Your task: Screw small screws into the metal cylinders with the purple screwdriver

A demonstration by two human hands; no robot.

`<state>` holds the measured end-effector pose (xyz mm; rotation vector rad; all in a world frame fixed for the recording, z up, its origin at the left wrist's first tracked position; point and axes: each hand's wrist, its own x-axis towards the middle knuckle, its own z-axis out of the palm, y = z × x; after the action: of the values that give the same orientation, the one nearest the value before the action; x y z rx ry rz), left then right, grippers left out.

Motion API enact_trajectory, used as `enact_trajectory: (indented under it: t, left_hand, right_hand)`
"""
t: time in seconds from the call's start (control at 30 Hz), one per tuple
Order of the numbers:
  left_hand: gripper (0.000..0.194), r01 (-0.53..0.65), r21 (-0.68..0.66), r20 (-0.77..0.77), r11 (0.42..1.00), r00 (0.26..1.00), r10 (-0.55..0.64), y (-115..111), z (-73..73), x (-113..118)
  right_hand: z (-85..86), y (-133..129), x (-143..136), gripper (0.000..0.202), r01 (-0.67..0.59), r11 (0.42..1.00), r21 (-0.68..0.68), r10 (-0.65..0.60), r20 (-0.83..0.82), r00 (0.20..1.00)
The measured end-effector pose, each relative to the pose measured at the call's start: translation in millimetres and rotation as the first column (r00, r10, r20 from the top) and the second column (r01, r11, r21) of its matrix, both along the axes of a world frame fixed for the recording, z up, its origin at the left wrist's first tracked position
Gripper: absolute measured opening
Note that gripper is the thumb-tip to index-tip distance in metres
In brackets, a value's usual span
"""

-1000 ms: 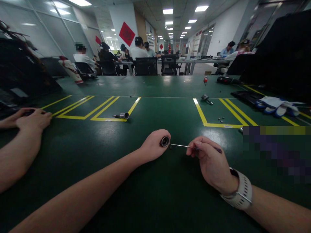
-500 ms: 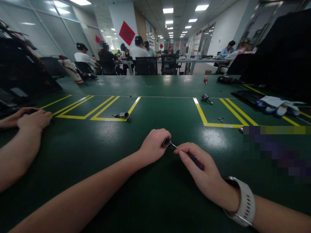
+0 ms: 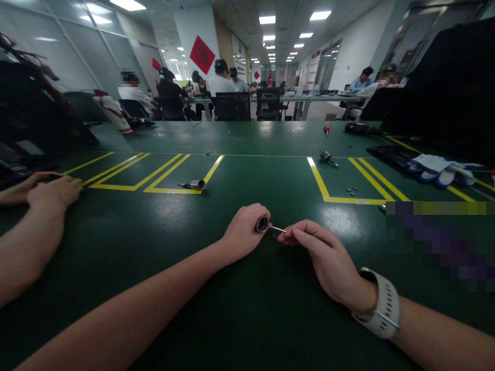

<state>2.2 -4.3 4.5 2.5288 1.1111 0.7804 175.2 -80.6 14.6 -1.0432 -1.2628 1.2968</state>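
Note:
My left hand (image 3: 245,232) is wrapped round a metal cylindrical part (image 3: 262,224), its round open end turned towards me. In my right hand (image 3: 320,247), fingertips and thumb close on a thin screwdriver (image 3: 277,229). Its bare shaft reaches to the side of the metal part, and its handle is hidden behind the hand. Where exactly the tip touches cannot be made out. Just below the shaft, a tiny dark ring-like piece (image 3: 273,236) lies on the green table (image 3: 232,319).
A similar metal part (image 3: 194,184) lies on yellow tape at left; another (image 3: 328,157) lies further back right. Several small pieces (image 3: 351,191) sit inside the right taped outline. Gloves (image 3: 441,169) and a red-tipped tool (image 3: 327,129) lie beyond. Another person's hands (image 3: 54,190) rest at far left.
My right hand has turned over the screwdriver, hiding the dark handle that showed before. The metal part has tilted slightly, its open end facing me more.

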Motion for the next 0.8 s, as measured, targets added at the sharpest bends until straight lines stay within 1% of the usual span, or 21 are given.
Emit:
enact_trajectory:
  t: [0.07, 0.13, 0.2, 0.23, 0.3, 0.4, 0.47, 0.53, 0.63, 0.7, 0.73, 0.8]
  left_hand:
    - [0.006, -0.019, 0.022, -0.056, 1.000, 0.998, 0.020, -1, 0.3, 0]
    - [0.007, -0.022, 0.056, -0.120, 0.998, 0.992, 0.028, -2, 0.8, 1]
    - [0.008, -0.007, 0.081, -0.177, 0.997, 0.984, 0.021, -4, 1.5, 0]
    - [0.008, 0.007, 0.086, -0.196, 0.996, 0.981, 0.010, -5, 1.9, 0]
    - [0.009, 0.037, 0.079, -0.203, 0.996, 0.979, -0.020, -5, 2.6, 0]
    - [0.008, 0.063, 0.059, -0.150, 0.996, 0.987, -0.054, -4, 3.0, -1]
    - [0.007, 0.069, 0.040, -0.097, 0.997, 0.993, -0.065, -3, 2.7, -2]
    - [0.007, 0.075, 0.012, -0.037, 0.997, 0.997, -0.074, -1, 2.4, -2]
    - [0.008, 0.086, -0.028, 0.032, 0.996, 0.996, -0.085, 0, 2.0, -2]
    - [0.008, 0.080, -0.029, 0.026, 0.996, 0.997, -0.079, 1, 1.7, -2]
    - [0.008, 0.069, -0.019, 0.010, 0.997, 0.998, -0.069, 0, 1.4, -1]
    - [0.007, 0.043, 0.012, -0.033, 0.999, 0.999, -0.043, 0, 0.9, -1]
  right_hand:
    - [-0.1, -5, -2, 0.017, 0.010, 0.990, 0.138, -0.035, 0.178, 0.983]
    - [1.3, -9, -3, 0.015, 0.014, 0.962, 0.271, -0.105, 0.323, 0.940]
    - [3.5, -10, -4, 0.014, 0.015, 0.935, 0.354, -0.158, 0.380, 0.911]
    - [4.6, -10, -3, 0.013, 0.015, 0.932, 0.362, -0.163, 0.383, 0.909]
    - [5.8, -7, -1, 0.014, 0.024, 0.951, 0.307, -0.133, 0.339, 0.931]
    - [4.3, 0, 4, 0.014, 0.040, 0.994, 0.102, -0.055, 0.149, 0.987]
    - [1.9, 4, 7, 0.015, 0.026, 1.000, -0.016, -0.026, -0.001, 1.000]
    - [-0.6, 8, 9, 0.015, 0.011, 0.997, -0.074, -0.018, -0.097, 0.995]
    - [-3.2, 11, 9, 0.016, -0.008, 0.994, -0.108, -0.008, -0.150, 0.989]
    - [-3.1, 11, 9, 0.017, -0.009, 0.995, -0.099, -0.005, -0.146, 0.989]
    - [-2.4, 9, 8, 0.017, 0.002, 0.997, -0.080, -0.012, -0.119, 0.993]
    - [0.3, 6, 7, 0.017, 0.038, 0.999, -0.002, -0.038, -0.002, 0.999]
